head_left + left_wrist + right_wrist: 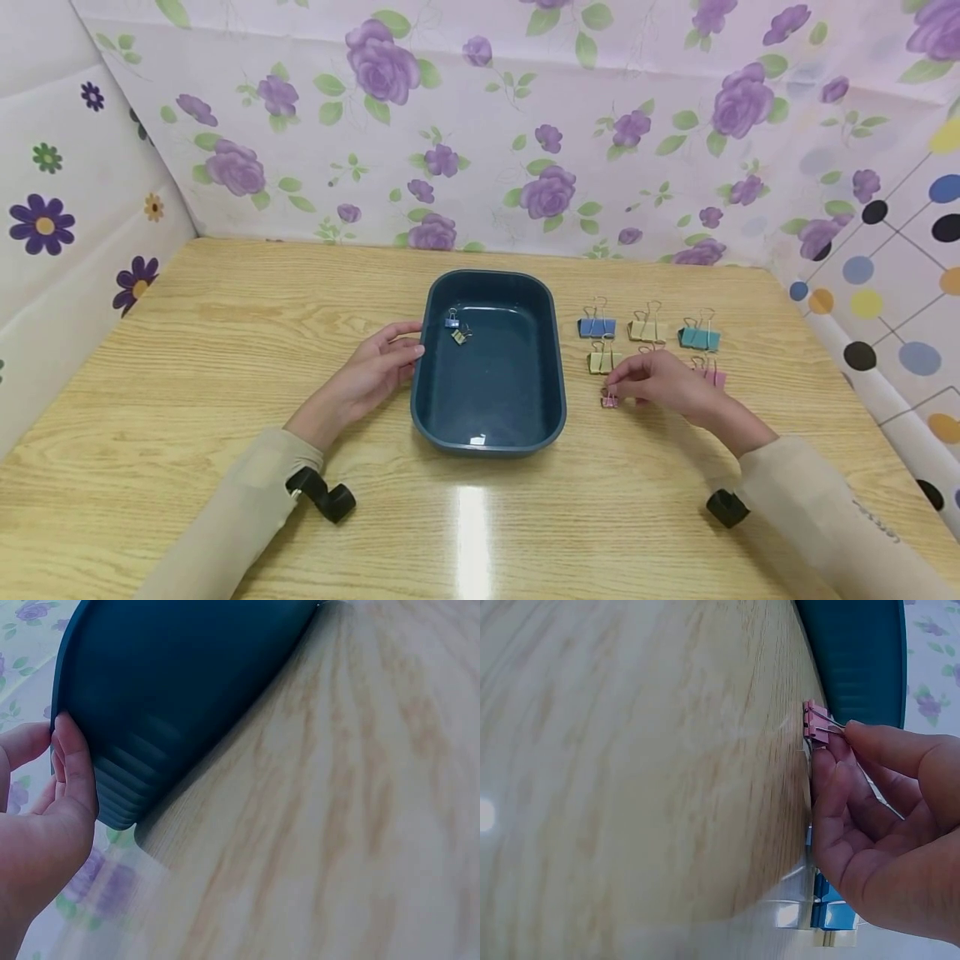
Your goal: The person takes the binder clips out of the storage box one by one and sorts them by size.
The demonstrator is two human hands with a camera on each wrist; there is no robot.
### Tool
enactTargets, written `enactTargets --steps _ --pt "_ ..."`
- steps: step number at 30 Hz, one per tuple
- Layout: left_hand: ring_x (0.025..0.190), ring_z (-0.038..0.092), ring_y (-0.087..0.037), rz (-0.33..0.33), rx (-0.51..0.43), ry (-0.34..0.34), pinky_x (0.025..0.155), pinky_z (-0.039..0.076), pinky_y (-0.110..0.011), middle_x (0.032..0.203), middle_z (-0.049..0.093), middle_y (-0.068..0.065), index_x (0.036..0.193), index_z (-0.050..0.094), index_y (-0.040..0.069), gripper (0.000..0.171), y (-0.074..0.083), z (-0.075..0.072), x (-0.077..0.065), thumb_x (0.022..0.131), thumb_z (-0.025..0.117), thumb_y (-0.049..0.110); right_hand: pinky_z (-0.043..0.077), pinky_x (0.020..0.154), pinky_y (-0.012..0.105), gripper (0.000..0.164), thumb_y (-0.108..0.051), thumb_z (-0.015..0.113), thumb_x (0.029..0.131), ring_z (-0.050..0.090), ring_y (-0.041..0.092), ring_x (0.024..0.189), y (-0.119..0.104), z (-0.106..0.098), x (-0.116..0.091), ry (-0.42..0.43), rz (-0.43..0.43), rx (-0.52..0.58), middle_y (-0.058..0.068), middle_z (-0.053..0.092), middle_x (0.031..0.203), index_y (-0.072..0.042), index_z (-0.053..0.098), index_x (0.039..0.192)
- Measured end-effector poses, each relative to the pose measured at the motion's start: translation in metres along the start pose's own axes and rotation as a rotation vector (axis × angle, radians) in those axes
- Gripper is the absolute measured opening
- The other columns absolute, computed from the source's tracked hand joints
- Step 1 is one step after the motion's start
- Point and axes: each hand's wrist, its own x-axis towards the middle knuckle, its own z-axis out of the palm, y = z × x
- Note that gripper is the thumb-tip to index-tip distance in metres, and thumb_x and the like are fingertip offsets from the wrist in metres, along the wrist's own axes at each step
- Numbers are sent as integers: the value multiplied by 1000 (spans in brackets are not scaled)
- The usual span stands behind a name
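Observation:
My right hand (663, 385) pinches a small pink binder clip (817, 724) by its wire handles, low over the wood table to the right of a dark teal plastic basin (489, 448). On the basin's left rim, the thumb and fingers of my left hand (378, 367) hold the edge. Inside the basin lie a small blue binder clip (452, 322) and a small yellow binder clip (460, 337). Around my right hand stand a yellow clip (602, 362) and a larger pink clip (712, 378), with another clip partly hidden behind the hand.
Behind these, a back row holds a blue binder clip (597, 327), a pale yellow one (648, 331) and a teal one (699, 338). Flowered cloth (480, 125) hangs along the table's far edge. The wood table (225, 333) extends on both sides of the basin.

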Motion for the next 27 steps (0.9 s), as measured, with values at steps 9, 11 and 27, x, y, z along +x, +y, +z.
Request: enactTargets --steps 9,11,27 --pt "84 60 -12 -4 4 6 76 50 -23 95 61 -4 127 41 -1 34 0 0 0 95 46 -10 54 68 32 20 -13 67 91 61 20 83 0 -2 -1 24 -9 -41 7 70 97 0 70 106" --pt "84 60 -12 -4 3 4 76 50 -23 95 61 -4 126 43 0 33 -1 -1 0 95 46 -10 54 69 33 22 -15 67 92 62 21 85 -1 -4 -2 36 -9 -63 6 70 98 -2 70 108" --pt "83 61 -12 -10 17 2 75 50 -23 94 62 -4 129 40 -2 35 1 0 0 95 46 -9 50 84 45 33 -24 62 96 59 33 107 -37 -21 2 120 -33 -62 13 65 116 -1 63 120"
